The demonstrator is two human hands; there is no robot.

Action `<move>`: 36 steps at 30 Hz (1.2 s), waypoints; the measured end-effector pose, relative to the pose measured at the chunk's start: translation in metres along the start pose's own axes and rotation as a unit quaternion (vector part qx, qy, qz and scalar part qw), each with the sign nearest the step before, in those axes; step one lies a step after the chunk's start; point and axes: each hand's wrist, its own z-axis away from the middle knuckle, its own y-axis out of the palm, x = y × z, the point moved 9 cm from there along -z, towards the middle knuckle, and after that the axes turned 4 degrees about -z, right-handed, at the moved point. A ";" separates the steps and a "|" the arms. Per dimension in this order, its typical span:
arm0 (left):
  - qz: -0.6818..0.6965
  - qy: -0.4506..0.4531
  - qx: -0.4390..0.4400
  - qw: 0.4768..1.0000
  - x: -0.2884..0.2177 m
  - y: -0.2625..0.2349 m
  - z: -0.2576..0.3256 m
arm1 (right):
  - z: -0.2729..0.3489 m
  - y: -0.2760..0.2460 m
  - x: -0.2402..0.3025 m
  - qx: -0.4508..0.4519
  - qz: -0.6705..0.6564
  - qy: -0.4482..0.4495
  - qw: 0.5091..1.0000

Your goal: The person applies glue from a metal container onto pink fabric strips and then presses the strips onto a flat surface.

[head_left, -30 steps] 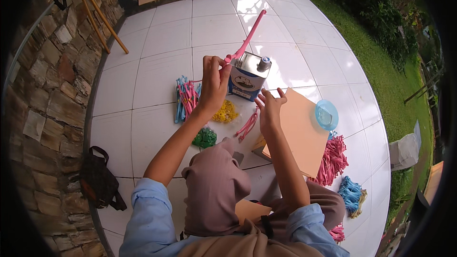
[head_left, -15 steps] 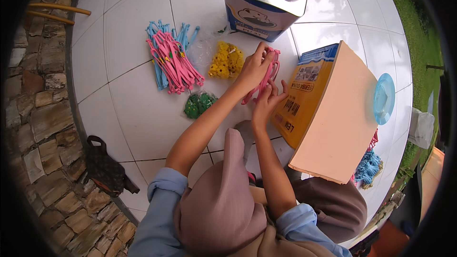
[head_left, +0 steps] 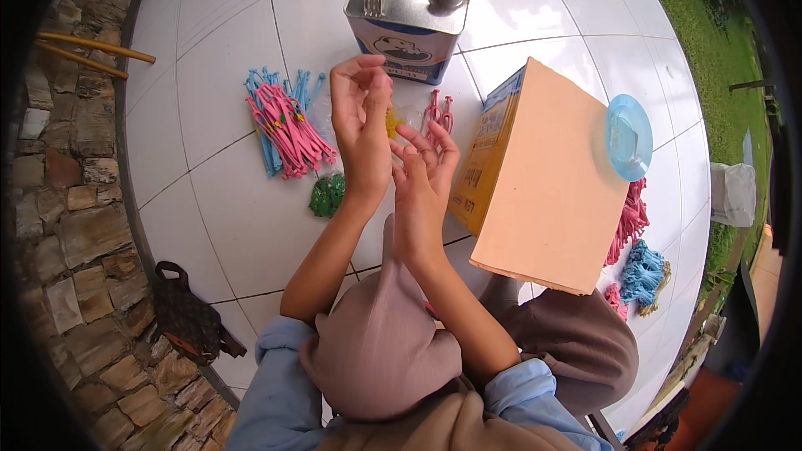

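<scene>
My left hand [head_left: 363,129] is raised with its fingers bent and its thumb apart; nothing shows in it. Beside it my right hand [head_left: 422,188] has its fingers spread and holds nothing visible. Past my right fingertips, pink strips [head_left: 439,113] with knobbed ends lie on the tiles by the tin. Yellow pieces [head_left: 393,122] in a clear bag are mostly hidden behind my hands. A pile of pink strips [head_left: 288,134] rests over light blue strips [head_left: 269,150] to the left. A small bag of green pieces [head_left: 327,195] lies near my left wrist.
A square metal tin [head_left: 409,21] with a capped spout stands ahead. At the right, a board [head_left: 551,192] tops a yellow box [head_left: 480,171], with a blue dish [head_left: 628,138] at its edge. Blue bundles [head_left: 643,276] lie beyond. A dark bag [head_left: 192,317] sits left by stone paving.
The pink strips that were in my hands now lie on the floor near the tin. Both hands have come away and left of them, and the whole view has shifted.
</scene>
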 end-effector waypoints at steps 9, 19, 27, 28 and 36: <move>0.060 0.142 0.407 0.901 -0.188 0.256 0.113 | 0.053 -0.104 0.388 -0.077 0.117 -0.467 0.873; -0.321 0.066 0.526 0.785 0.080 0.419 0.271 | 0.029 -0.425 0.278 0.000 0.767 0.006 0.642; -0.438 0.006 0.445 0.781 0.229 0.362 0.353 | 0.023 -0.467 0.207 -0.120 0.695 -0.299 0.642; -0.439 0.096 0.443 0.776 0.225 0.366 0.345 | 0.016 -0.465 0.203 -0.117 0.691 -0.292 0.651; -0.458 0.236 0.414 0.750 0.188 0.398 0.330 | 0.023 -0.441 0.284 -0.181 0.642 -0.314 0.676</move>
